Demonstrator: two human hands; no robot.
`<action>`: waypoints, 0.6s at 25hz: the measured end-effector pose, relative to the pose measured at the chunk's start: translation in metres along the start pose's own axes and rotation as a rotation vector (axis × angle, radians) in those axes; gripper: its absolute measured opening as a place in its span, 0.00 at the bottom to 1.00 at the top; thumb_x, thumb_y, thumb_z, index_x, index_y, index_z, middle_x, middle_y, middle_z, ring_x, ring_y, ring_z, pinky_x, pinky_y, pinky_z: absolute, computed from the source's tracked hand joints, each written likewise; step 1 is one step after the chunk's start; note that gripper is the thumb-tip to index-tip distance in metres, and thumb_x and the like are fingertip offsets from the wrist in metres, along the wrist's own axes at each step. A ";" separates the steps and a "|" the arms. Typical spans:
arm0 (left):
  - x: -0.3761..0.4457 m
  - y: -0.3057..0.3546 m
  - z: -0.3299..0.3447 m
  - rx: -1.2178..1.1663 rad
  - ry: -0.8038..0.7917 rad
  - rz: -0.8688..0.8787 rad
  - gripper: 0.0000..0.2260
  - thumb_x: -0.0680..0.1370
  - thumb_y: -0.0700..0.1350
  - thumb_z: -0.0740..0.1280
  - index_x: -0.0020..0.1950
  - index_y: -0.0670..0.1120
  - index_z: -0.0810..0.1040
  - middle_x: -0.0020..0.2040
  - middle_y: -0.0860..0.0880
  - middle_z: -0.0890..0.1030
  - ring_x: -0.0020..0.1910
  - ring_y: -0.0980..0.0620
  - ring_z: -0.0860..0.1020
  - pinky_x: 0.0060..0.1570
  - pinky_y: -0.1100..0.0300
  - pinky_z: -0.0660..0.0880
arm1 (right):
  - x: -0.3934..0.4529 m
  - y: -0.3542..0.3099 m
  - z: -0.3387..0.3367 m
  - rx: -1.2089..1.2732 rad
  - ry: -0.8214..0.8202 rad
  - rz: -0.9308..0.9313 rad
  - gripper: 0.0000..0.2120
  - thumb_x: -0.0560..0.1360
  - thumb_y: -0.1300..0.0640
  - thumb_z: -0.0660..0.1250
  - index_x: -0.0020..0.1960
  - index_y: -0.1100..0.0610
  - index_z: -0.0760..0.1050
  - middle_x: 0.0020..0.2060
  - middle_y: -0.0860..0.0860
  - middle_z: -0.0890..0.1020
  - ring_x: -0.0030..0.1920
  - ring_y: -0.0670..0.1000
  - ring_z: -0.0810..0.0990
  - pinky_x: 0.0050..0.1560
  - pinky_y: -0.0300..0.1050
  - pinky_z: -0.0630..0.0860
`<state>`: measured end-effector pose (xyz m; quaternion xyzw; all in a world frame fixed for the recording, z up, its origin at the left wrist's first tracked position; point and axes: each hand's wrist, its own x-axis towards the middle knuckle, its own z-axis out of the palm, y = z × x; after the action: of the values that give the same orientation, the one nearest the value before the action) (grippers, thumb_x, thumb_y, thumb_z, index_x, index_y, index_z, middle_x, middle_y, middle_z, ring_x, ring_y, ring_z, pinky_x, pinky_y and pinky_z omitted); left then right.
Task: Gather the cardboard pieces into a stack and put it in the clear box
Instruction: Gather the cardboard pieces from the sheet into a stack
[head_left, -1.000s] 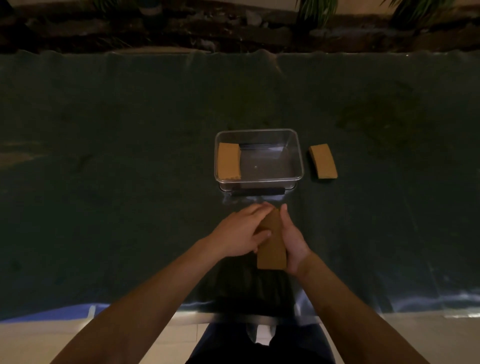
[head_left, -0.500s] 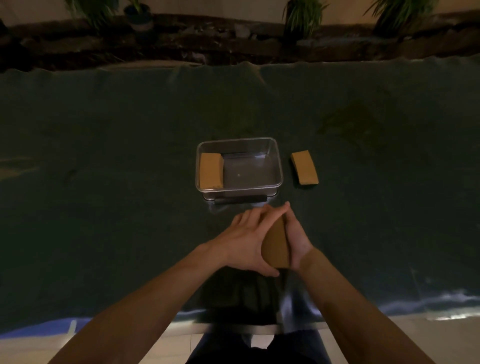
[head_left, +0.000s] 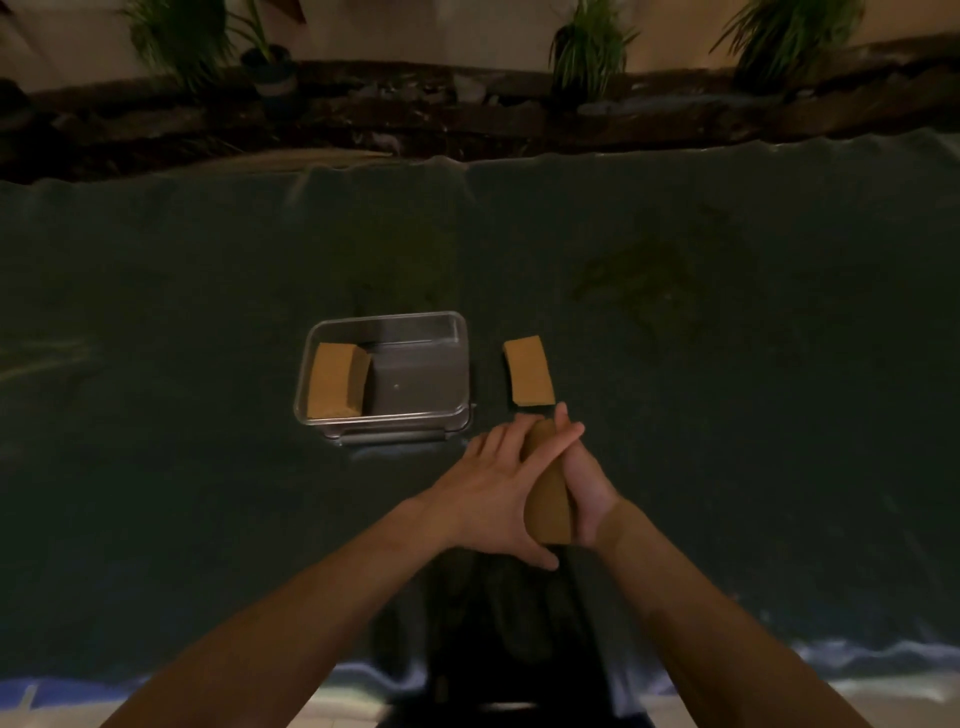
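Note:
A brown stack of cardboard pieces (head_left: 551, 506) is pressed between my two hands just in front of the clear box (head_left: 457, 364). My left hand (head_left: 493, 499) covers its left face, fingers spread over the top. My right hand (head_left: 584, 488) holds its right side. Inside the clear box, another cardboard stack (head_left: 332, 382) leans against the left wall. A third cardboard stack (head_left: 530, 370) lies flat on the dark mat, to the right of the box and just beyond my fingertips.
Everything rests on a dark green mat (head_left: 182, 467) spread over the floor. Its far edge meets a dark stone border with potted plants (head_left: 589, 52). A black latch bar (head_left: 395, 435) sits at the box's near side. My dark trousers (head_left: 509, 634) show below my hands.
My hands with the held stack have shifted to the right, closer to the loose stack. My left hand has wrapped further over the cardboard. The camera tilted up, showing more plants.

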<state>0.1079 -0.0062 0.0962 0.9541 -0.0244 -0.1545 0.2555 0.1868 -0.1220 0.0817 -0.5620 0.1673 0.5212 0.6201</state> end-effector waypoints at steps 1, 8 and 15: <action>0.009 0.007 0.001 0.014 0.015 -0.002 0.58 0.62 0.65 0.76 0.73 0.71 0.31 0.78 0.49 0.49 0.75 0.44 0.52 0.72 0.41 0.54 | -0.001 -0.008 -0.008 0.025 -0.035 0.018 0.35 0.72 0.26 0.55 0.56 0.52 0.84 0.51 0.62 0.85 0.52 0.61 0.83 0.53 0.57 0.80; 0.059 0.026 -0.003 0.077 0.052 -0.053 0.58 0.60 0.67 0.74 0.75 0.70 0.33 0.73 0.49 0.55 0.69 0.41 0.60 0.66 0.41 0.62 | 0.010 -0.047 -0.047 -0.007 -0.118 0.060 0.33 0.72 0.25 0.54 0.55 0.49 0.83 0.51 0.61 0.86 0.56 0.61 0.82 0.55 0.60 0.80; 0.084 -0.012 -0.023 0.194 -0.008 -0.154 0.58 0.61 0.68 0.72 0.73 0.70 0.29 0.75 0.43 0.56 0.71 0.37 0.59 0.68 0.39 0.61 | 0.026 -0.058 -0.062 -0.419 -0.060 -0.214 0.08 0.76 0.45 0.68 0.53 0.45 0.79 0.51 0.51 0.84 0.47 0.48 0.84 0.39 0.46 0.83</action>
<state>0.1944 0.0053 0.0854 0.9727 0.0328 -0.1746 0.1493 0.2691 -0.1543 0.0720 -0.6772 -0.0233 0.4924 0.5463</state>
